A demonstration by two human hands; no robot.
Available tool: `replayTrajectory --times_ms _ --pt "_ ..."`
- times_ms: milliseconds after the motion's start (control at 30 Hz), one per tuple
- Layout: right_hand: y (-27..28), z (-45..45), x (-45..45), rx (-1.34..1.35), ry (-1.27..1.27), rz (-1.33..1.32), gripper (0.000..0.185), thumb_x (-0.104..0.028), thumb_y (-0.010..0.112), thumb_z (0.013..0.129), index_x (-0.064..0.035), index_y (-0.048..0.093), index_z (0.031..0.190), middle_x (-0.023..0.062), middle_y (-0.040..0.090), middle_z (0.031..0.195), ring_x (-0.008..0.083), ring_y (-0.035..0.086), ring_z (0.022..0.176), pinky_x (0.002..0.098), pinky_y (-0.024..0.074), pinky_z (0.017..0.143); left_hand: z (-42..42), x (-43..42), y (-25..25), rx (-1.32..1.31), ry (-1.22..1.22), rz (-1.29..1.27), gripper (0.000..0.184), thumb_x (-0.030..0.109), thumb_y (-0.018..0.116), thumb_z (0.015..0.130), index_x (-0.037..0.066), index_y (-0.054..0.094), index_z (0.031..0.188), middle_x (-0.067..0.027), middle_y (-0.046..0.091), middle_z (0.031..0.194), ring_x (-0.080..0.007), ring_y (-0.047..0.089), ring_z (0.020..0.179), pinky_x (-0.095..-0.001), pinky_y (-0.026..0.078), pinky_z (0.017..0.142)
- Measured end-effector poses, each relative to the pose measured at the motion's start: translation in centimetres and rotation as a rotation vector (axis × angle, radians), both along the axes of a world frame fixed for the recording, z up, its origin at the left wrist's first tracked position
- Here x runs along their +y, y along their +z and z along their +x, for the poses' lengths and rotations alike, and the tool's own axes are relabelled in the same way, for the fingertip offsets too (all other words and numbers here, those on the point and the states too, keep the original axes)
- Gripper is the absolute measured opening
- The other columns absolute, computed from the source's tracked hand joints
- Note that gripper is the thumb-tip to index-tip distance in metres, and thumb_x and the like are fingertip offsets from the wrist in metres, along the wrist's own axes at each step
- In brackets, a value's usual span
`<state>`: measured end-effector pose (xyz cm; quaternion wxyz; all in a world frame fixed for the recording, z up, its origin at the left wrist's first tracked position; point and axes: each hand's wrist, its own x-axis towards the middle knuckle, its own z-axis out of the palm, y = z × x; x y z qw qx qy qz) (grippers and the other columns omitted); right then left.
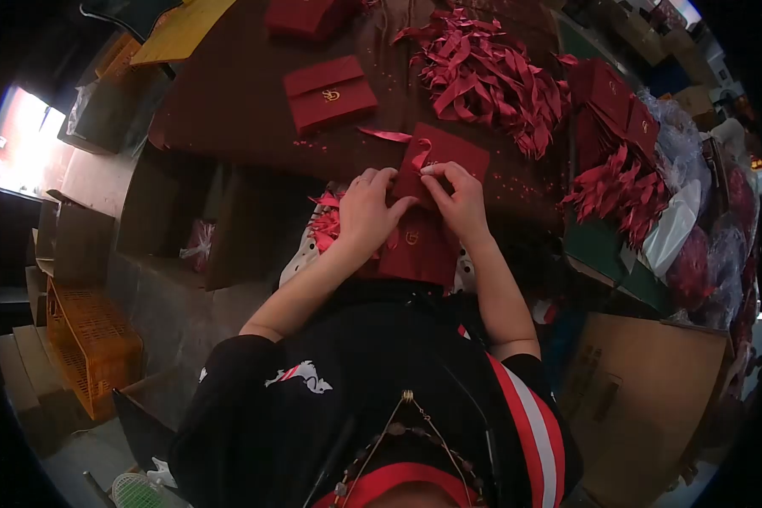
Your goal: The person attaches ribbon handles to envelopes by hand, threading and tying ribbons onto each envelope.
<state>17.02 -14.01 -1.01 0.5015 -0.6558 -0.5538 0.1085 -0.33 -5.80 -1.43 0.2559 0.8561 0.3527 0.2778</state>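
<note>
A dark red envelope-style pouch (464, 151) lies at the table's near edge, between my hands. My right hand (459, 201) pinches a red ribbon (421, 156) over the pouch's face, thumb against fingers. At the pouch's left edge my left hand (366, 210) is closed, its thumb lying across the front; its fingertips are partly hidden. Below, on my lap, rests another red pouch (415, 254) with a gold emblem. Loose red ribbons (325, 222) show beside my left wrist.
On the brown-covered table (229, 102) are another pouch (330, 91) and a ribbon heap (491, 76). Stacked pouches (611, 106) with hanging ribbons stand at right, near plastic bags (686, 169). A cardboard box (643, 389) is at lower right, an orange crate (89, 343) at left.
</note>
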Motion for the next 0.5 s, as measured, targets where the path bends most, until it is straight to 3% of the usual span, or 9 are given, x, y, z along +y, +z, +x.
replayTrajectory --times_ms 133,233,300,500 --pt "-0.6 -0.2 0.3 -0.062 -0.016 -0.009 0.012 -0.012 0.072 0.092 -0.0027 0.071 0.101 0.0110 0.070 0.097 0.0301 0.070 0.093 0.0388 0.0547 0.078 -0.2 -0.5 -0.6 -0.040 0.021 0.057 0.047 0.026 0.084 0.081 0.006 0.066 0.120 -0.0118 0.065 0.106 -0.0287 0.067 0.092 -0.0394 0.054 0.080" --pt "-0.7 -0.3 0.4 -0.185 0.012 0.049 0.011 -0.011 0.072 0.091 -0.0040 0.070 0.099 0.0099 0.070 0.097 0.0297 0.069 0.092 0.0401 0.0544 0.078 0.2 -0.3 -0.9 -0.095 0.007 -0.154 0.043 0.015 0.083 0.080 0.005 0.065 0.118 -0.0115 0.063 0.107 -0.0265 0.066 0.091 -0.0375 0.054 0.079" --pt "-0.5 -0.6 0.2 -0.271 -0.006 0.059 0.010 -0.011 0.071 0.090 -0.0040 0.069 0.097 0.0098 0.069 0.096 0.0301 0.068 0.091 0.0409 0.0543 0.078 0.7 -0.3 -1.8 -0.286 0.021 -0.246 0.037 0.006 0.080 0.080 0.004 0.065 0.114 -0.0104 0.062 0.102 -0.0232 0.065 0.087 -0.0352 0.054 0.078" --pt "-0.3 -1.2 0.1 -0.288 -0.024 0.058 0.010 -0.008 0.071 0.087 -0.0034 0.068 0.096 0.0107 0.068 0.091 0.0312 0.067 0.089 0.0418 0.0546 0.079 1.1 0.3 -2.5 -0.304 0.033 -0.251 0.028 0.004 0.077 0.082 0.002 0.065 0.107 -0.0094 0.066 0.095 -0.0197 0.065 0.080 -0.0325 0.053 0.075"
